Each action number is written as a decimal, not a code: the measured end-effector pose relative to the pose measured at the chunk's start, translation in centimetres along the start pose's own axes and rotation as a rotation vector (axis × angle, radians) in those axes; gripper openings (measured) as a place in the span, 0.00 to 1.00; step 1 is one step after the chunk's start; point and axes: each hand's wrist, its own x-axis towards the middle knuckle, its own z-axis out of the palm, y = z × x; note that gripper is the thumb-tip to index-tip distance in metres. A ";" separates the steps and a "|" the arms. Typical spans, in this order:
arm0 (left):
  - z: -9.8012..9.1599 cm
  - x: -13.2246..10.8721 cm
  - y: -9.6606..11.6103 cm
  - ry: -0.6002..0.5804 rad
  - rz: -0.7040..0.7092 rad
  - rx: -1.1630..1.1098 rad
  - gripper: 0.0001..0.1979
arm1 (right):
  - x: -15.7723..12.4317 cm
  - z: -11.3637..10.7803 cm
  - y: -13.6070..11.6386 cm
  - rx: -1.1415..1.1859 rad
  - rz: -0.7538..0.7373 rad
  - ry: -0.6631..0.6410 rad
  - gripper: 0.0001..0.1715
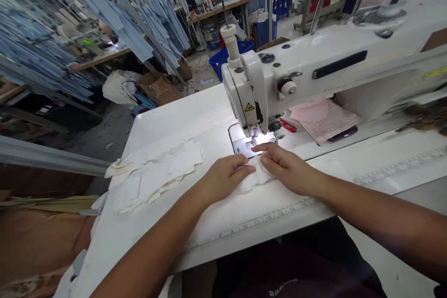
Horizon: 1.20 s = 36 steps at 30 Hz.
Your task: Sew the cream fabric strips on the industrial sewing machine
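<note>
A small piece of white fabric lies on the table just in front of the sewing machine's needle plate. My left hand pinches its left side between thumb and fingers. My right hand grips the right side, its index finger reaching toward the lit presser foot. The sewing machine stands over both hands, its needle area bright under a lamp. Whether the fabric touches the presser foot, I cannot tell.
Stacked white fabric pieces lie on the table to the left. Under the machine arm are pink checked fabric and a red thread snipper. A printed ruler runs along the front edge. Blue garments hang beyond.
</note>
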 end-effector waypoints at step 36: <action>0.1 0.0 0.0 0.075 0.024 -0.208 0.12 | 0.2 0.5 0.4 0.083 -0.023 0.160 0.18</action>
